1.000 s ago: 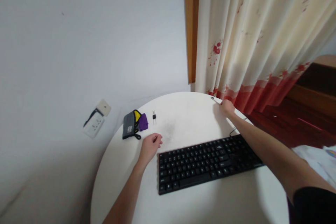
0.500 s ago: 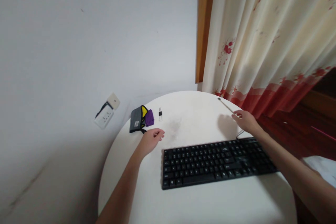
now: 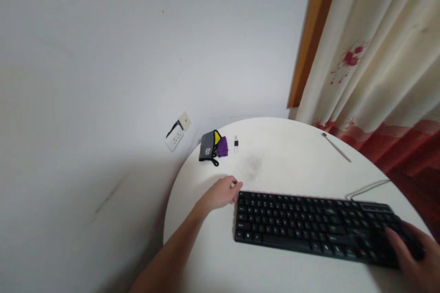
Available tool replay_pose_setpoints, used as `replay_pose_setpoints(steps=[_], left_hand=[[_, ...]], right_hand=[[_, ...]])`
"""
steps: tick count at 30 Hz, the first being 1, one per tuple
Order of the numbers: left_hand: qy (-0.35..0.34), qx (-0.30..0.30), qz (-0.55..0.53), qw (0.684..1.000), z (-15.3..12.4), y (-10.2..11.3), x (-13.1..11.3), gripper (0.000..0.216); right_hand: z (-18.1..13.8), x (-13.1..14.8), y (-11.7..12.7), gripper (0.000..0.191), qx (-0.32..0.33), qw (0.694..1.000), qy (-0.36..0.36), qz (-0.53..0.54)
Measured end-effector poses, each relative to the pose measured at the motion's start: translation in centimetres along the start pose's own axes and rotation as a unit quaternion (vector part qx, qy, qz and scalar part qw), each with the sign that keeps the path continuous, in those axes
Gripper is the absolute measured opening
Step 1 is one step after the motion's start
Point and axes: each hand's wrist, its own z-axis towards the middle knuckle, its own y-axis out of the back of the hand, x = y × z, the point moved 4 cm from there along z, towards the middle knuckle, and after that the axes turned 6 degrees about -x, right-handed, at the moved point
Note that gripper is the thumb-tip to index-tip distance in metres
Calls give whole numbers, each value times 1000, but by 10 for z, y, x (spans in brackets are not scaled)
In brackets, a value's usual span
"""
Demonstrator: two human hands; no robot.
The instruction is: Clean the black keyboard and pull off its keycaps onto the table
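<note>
A black full-size keyboard (image 3: 292, 220) lies across the near part of the round white table (image 3: 206, 256). At its upper left corner is my left hand (image 3: 222, 191), fingers bent in and closed on the edge. My right hand (image 3: 417, 256) is at the other end, slightly blurred, with the thumb over the keys and the fingers round the right side; its fingertips are partly hidden. A thin pale stick with a dark tip (image 3: 337, 148), like a brush, rests at the far right of the table, apart from both hands.
At the far left lie a grey pouch with yellow lining (image 3: 208, 145), a purple cloth piece (image 3: 222, 146) and a black binder clip (image 3: 236, 143). The keyboard cable (image 3: 369, 187) runs off right. A wall socket (image 3: 174, 138) and curtain (image 3: 347, 78) stand behind.
My right hand has let go of the thin stick and moved down to the keyboard's right end. My left hand has come to the keyboard's left corner. The view has turned left.
</note>
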Motion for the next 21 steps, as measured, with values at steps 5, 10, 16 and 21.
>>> replay_pose_setpoints(steps=[5,10,16,21], left_hand=[[7,-11,-29,999,-1,-4,2,55],[26,29,-46,998,17,-2,13,67],[-14,-186,173,967,76,48,16,36],[-31,-243,244,938,108,60,12,34]], right_hand=[[22,45,-6,82,30,998,-18,54],[52,51,-22,80,51,998,-8,18],[23,101,-18,74,-77,995,56,-23],[1,161,-20,57,-47,985,151,61]])
